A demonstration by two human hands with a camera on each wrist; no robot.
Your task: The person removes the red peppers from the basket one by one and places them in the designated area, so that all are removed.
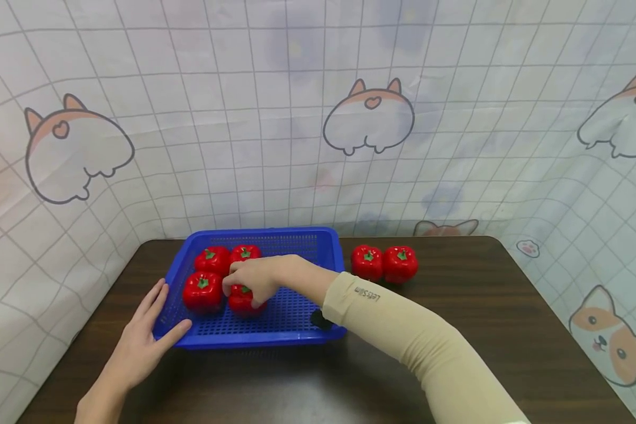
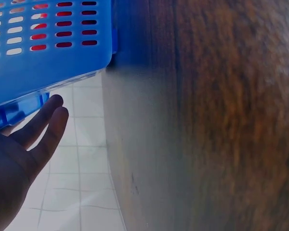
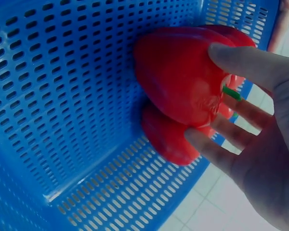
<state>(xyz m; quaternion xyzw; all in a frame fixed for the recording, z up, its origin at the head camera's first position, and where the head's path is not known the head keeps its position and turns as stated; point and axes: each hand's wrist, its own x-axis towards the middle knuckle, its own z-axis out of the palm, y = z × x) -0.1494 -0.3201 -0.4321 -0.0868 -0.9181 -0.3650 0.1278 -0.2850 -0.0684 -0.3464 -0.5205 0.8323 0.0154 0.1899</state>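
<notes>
A blue plastic basket (image 1: 233, 340) stands on the table with several red bell peppers in it. My right hand (image 1: 257, 278) reaches into it and holds the front pepper (image 1: 246, 301) from above. In the right wrist view the thumb (image 3: 245, 60) lies on one side of this pepper (image 3: 178, 77) and the fingers are on the other; another pepper (image 3: 168, 139) sits just behind. My left hand (image 1: 143, 341) is at the basket's front left corner, its fingers extended along the outside. From the left wrist view, those fingers (image 2: 50, 130) look nearly straight beside the basket wall (image 2: 48, 67).
Two more red peppers, one (image 1: 367, 262) and another (image 1: 400, 264), stand side by side on the dark wooden table (image 1: 456, 312), right of the basket. A black patch (image 1: 320, 320) shows at the basket's front right corner. A tile-patterned sheet (image 1: 307, 176) hangs behind.
</notes>
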